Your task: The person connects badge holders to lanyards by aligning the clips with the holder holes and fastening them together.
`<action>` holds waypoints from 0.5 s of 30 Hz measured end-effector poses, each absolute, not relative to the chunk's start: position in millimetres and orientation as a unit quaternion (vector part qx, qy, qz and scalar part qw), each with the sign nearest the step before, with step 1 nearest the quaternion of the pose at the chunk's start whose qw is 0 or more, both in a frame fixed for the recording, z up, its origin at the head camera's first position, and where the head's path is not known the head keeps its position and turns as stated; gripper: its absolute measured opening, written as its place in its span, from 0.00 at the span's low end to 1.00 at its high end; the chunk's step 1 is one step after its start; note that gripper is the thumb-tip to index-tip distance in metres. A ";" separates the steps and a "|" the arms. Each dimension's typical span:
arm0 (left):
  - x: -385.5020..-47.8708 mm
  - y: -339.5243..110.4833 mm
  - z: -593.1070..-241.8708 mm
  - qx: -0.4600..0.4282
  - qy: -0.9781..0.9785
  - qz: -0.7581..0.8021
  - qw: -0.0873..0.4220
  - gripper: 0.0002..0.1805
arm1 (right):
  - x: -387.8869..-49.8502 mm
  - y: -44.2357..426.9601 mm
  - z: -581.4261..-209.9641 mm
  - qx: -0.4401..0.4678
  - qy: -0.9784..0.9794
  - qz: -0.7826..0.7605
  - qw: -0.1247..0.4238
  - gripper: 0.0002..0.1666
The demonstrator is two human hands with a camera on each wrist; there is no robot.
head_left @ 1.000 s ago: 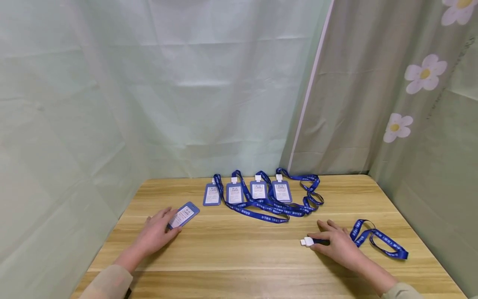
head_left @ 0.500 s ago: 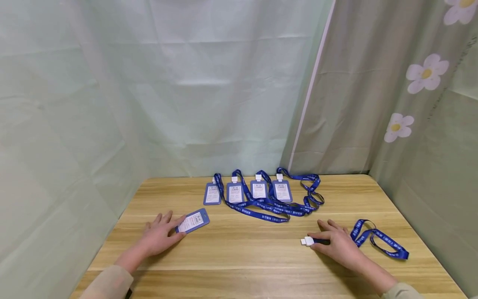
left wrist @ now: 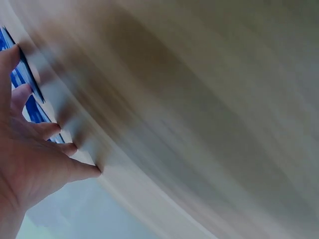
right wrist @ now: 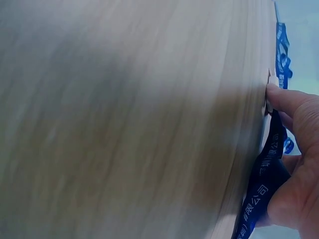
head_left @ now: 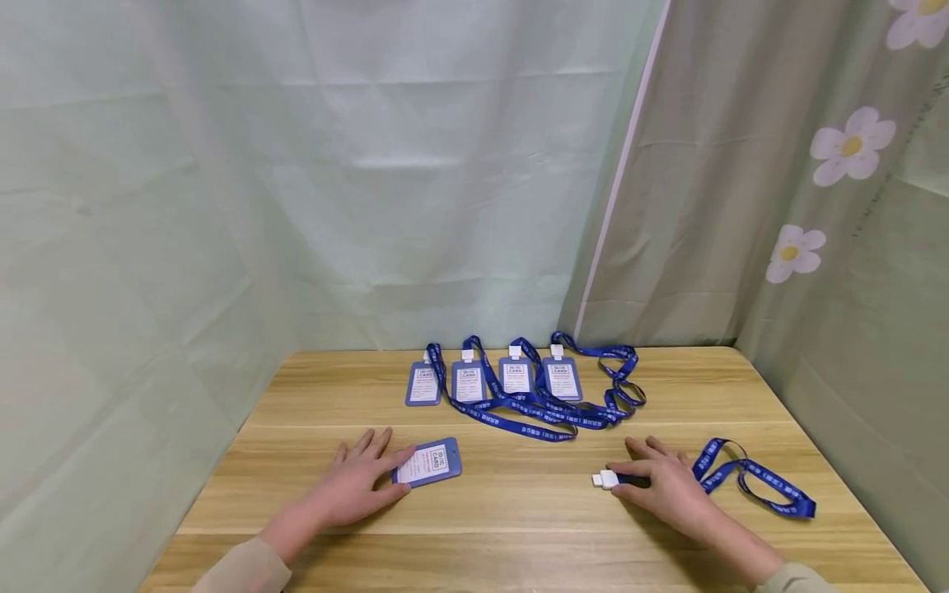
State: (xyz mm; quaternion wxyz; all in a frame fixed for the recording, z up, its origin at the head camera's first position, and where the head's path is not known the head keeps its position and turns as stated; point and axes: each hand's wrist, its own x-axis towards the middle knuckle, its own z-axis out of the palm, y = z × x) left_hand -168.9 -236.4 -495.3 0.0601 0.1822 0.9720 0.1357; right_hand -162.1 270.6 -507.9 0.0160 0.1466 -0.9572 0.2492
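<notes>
Toward the left of the table, a blue badge holder [head_left: 439,462] with a white printed card lies flat, its slotted end pointing right. My left hand [head_left: 354,487] pinches its near end between thumb and index finger, the other fingers spread on the wood. In the left wrist view the badge holder [left wrist: 32,79] shows as a thin dark edge at thumb and finger. On the right, my right hand [head_left: 670,492] pinches a lanyard by its white clip [head_left: 608,479], which points left. The lanyard's blue printed strap [head_left: 778,486] loops out beyond the hand; the strap [right wrist: 256,199] also runs under the palm.
Along the back of the wooden table [head_left: 519,527] several blue badge holders [head_left: 515,375] stand in a row, lanyards attached. Their straps [head_left: 534,430] overlap in front and to the right. Pale curtains [head_left: 445,181] enclose the table's back and sides.
My left hand has slid the loose badge holder rightward and slightly nearer, turning it so its slotted end points more to the right. The right hand keeps hold of the clip, almost still.
</notes>
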 end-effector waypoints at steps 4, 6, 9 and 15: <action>-163.8 -219.7 -493.7 0.208 0.964 0.149 0.073 0.35 | -160.9 265.7 -507.5 0.157 -0.956 0.247 0.014 0.22; -162.1 -214.4 -493.7 0.215 0.962 0.152 0.072 0.36 | -160.5 264.4 -507.4 0.160 -0.956 0.245 0.016 0.24; -160.0 -211.0 -494.3 0.215 0.962 0.155 0.061 0.40 | -160.1 263.9 -507.5 0.161 -0.957 0.239 0.020 0.25; -156.7 -209.2 -495.1 0.193 0.969 0.144 0.045 0.41 | -159.3 263.4 -506.9 0.154 -0.957 0.246 0.019 0.20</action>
